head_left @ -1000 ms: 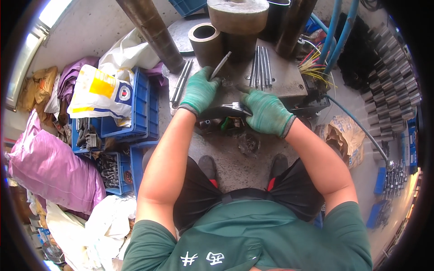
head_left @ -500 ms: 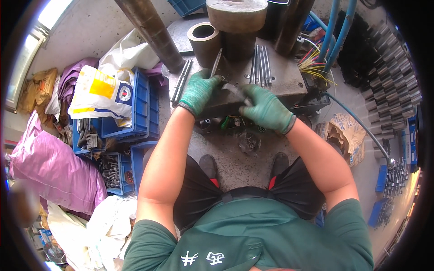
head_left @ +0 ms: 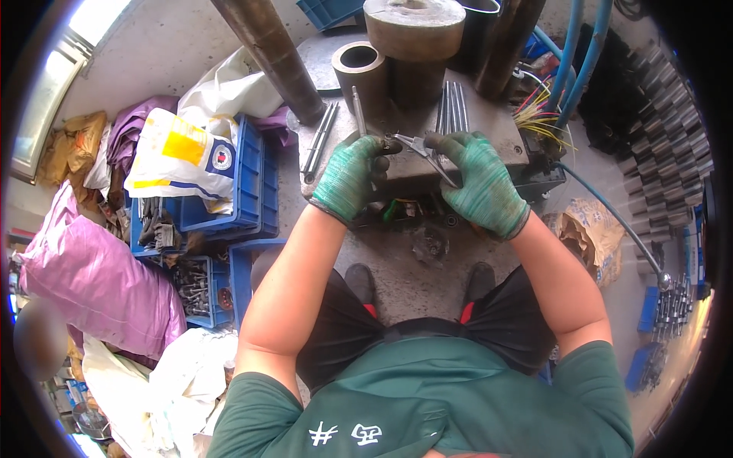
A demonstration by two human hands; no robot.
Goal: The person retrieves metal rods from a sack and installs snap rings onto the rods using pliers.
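My left hand (head_left: pixel 345 177), in a green knitted glove, is closed around a slim metal rod (head_left: pixel 357 107) that stands up out of the fist. In my right hand (head_left: pixel 486 185), gloved the same way, is a pair of pliers (head_left: pixel 429 154) with its handles apart. The pliers' tips reach left, close to the fingers of my left hand; whether they grip a small part there I cannot make out. Both hands are over the front edge of a steel press table (head_left: pixel 492 141). On it lie loose rods (head_left: pixel 320 141) at the left and several more rods (head_left: pixel 453 108) at the right.
Behind the hands stand a hollow steel cylinder (head_left: pixel 359 80) and a thick round block (head_left: pixel 414 37), between two steel columns (head_left: pixel 275 57). Blue crates (head_left: pixel 248 183) and a pink sack (head_left: pixel 99 278) crowd the left. Blue hoses (head_left: pixel 574 69) and stacked metal parts (head_left: pixel 664 145) are at the right.
The pliers, blurred before, now show clearly with handles spread and tips toward my left hand. My right hand has turned more upright. The rod in my left hand is tilted differently.
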